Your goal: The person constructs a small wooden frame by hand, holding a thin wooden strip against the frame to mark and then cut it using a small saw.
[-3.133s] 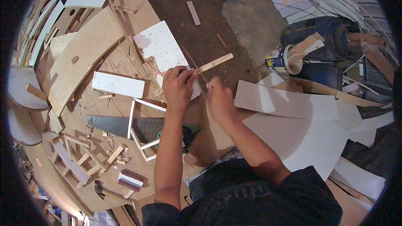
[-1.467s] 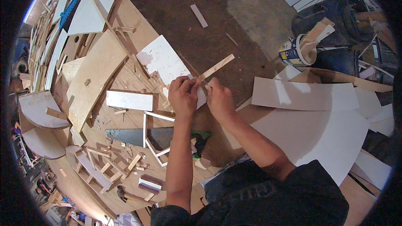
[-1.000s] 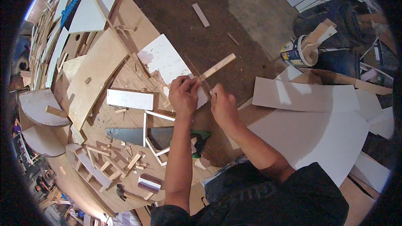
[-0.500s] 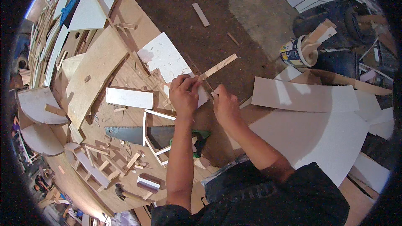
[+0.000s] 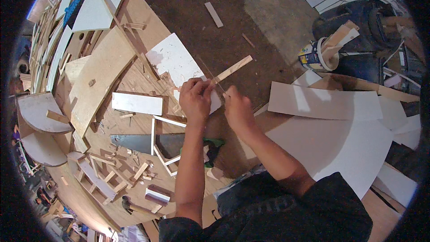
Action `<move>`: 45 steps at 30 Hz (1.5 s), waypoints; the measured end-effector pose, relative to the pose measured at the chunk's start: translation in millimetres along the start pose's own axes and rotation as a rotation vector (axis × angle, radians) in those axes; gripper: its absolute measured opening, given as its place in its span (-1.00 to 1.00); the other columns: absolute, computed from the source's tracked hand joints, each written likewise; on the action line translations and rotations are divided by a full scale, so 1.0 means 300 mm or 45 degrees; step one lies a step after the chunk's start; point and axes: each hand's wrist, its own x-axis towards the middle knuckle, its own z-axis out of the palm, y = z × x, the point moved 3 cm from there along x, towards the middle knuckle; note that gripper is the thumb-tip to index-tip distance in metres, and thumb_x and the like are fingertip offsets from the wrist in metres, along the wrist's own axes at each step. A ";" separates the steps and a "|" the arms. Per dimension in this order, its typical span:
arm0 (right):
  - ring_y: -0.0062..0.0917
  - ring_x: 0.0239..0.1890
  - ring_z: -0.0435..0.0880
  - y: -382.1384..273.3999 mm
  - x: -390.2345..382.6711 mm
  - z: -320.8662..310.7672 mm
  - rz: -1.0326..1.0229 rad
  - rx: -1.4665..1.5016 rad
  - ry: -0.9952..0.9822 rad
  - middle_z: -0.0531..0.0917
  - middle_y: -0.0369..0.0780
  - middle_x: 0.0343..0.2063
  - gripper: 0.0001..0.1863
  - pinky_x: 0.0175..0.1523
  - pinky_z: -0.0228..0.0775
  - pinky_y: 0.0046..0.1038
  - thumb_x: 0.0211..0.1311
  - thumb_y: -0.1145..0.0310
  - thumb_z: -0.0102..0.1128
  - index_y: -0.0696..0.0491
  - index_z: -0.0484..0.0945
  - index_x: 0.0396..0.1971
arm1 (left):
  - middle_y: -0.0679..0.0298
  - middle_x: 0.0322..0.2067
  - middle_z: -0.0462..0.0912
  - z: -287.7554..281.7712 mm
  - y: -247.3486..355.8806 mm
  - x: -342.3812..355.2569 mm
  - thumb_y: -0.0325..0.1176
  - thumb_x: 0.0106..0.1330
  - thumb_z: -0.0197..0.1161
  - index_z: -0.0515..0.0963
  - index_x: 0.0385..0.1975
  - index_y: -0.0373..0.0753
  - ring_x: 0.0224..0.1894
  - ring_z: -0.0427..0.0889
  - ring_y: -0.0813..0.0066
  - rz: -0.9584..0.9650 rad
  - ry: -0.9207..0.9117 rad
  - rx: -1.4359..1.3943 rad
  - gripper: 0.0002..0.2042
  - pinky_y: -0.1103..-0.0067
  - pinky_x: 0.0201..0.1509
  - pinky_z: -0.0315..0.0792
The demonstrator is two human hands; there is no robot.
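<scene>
My left hand is closed on a narrow wooden strip at the edge of a white board, the strip jutting up to the right. My right hand is closed on one end of a thin blade that crosses the strip beside my left fingertips. A white-topped block lies left of my hands. Below them are a white wooden frame and a handsaw, partly under the frame and my left arm.
Plywood sheets and offcuts cover the bench at left, with a hammer. At right are large white sheets, a bucket of wood pieces and black containers. A dark floor lies ahead.
My right hand has shifted slightly back and forth along the blade's line, while my left hand stays on the strip. Since the oldest frame the whole view has also shifted.
</scene>
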 end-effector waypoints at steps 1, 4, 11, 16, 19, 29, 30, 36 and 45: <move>0.20 -0.25 0.68 0.008 -0.037 -0.007 0.022 0.017 0.016 0.66 0.15 -0.44 -0.88 -0.22 0.45 0.14 0.45 0.48 0.15 0.13 0.38 -0.18 | 0.25 -0.20 0.71 -0.003 -0.001 -0.001 -0.39 0.11 0.54 0.75 -0.37 -0.18 -0.15 0.68 0.18 -0.015 -0.005 -0.015 -0.87 0.33 -0.07 0.56; 0.24 -0.24 0.67 0.015 -0.017 -0.008 0.054 0.022 -0.012 0.67 0.16 -0.37 -0.87 -0.23 0.46 0.16 0.48 0.43 0.10 0.13 0.39 -0.12 | 0.24 -0.20 0.72 0.001 0.009 0.001 -0.39 0.12 0.53 0.74 -0.37 -0.19 -0.15 0.68 0.18 -0.024 0.006 -0.052 -0.88 0.34 -0.08 0.56; 0.20 -0.32 0.67 0.001 -0.059 -0.027 0.036 0.143 0.014 0.65 0.14 -0.46 -0.87 -0.31 0.43 0.10 0.43 0.51 0.16 0.15 0.38 -0.20 | 0.28 -0.31 0.70 0.003 -0.002 0.003 -0.40 0.11 0.54 0.78 -0.33 -0.15 -0.24 0.66 0.22 -0.028 0.015 -0.074 -0.86 0.34 -0.11 0.51; 0.19 -0.31 0.70 0.001 0.010 -0.015 -0.046 0.027 0.036 0.67 0.15 -0.42 -0.89 -0.27 0.47 0.12 0.43 0.48 0.11 0.14 0.40 -0.15 | 0.29 -0.33 0.69 0.007 0.017 0.007 -0.39 0.12 0.54 0.77 -0.36 -0.15 -0.25 0.64 0.23 0.040 0.100 -0.013 -0.89 0.34 -0.10 0.49; 0.20 -0.32 0.70 0.031 -0.017 -0.005 -0.008 0.108 0.032 0.67 0.14 -0.44 -0.88 -0.26 0.47 0.13 0.42 0.48 0.12 0.14 0.41 -0.14 | 0.30 -0.33 0.68 -0.001 0.014 0.007 -0.38 0.13 0.54 0.76 -0.37 -0.14 -0.25 0.64 0.23 0.003 0.050 -0.069 -0.89 0.34 -0.10 0.49; 0.16 -0.22 0.76 -0.104 -0.003 -0.109 0.137 -0.320 -0.260 0.71 0.20 -0.32 -0.70 -0.10 0.59 0.15 0.49 0.38 -0.03 0.21 0.50 0.08 | 0.31 -0.30 0.69 0.002 0.000 0.002 -0.37 0.12 0.53 0.76 -0.38 -0.14 -0.22 0.64 0.24 -0.032 0.066 -0.060 -0.90 0.34 -0.08 0.49; 0.16 -0.22 0.76 -0.123 0.009 -0.110 0.138 -0.336 -0.262 0.71 0.20 -0.32 -0.70 -0.10 0.59 0.15 0.49 0.38 -0.03 0.21 0.50 0.08 | 0.31 -0.30 0.69 0.003 -0.001 0.001 -0.38 0.12 0.53 0.76 -0.38 -0.14 -0.21 0.65 0.24 -0.029 0.070 -0.097 -0.89 0.34 -0.08 0.49; 0.24 -0.19 0.71 -0.185 0.022 -0.122 0.091 -0.418 -0.188 0.67 0.27 -0.42 -0.83 -0.11 0.52 0.18 0.44 0.39 0.15 0.20 0.48 -0.18 | 0.32 -0.29 0.70 0.008 -0.006 0.006 -0.39 0.11 0.51 0.77 -0.37 -0.14 -0.19 0.65 0.24 -0.035 0.037 -0.158 -0.89 0.34 -0.05 0.50; 0.19 -0.20 0.74 -0.267 0.031 -0.158 0.038 -0.668 -0.274 0.70 0.23 -0.35 -0.78 -0.05 0.58 0.09 0.33 0.47 0.11 0.21 0.72 -0.21 | 0.32 -0.28 0.69 -0.002 -0.021 -0.003 -0.40 0.12 0.48 0.76 -0.34 -0.14 -0.17 0.64 0.24 -0.011 0.065 -0.202 -0.88 0.34 -0.01 0.48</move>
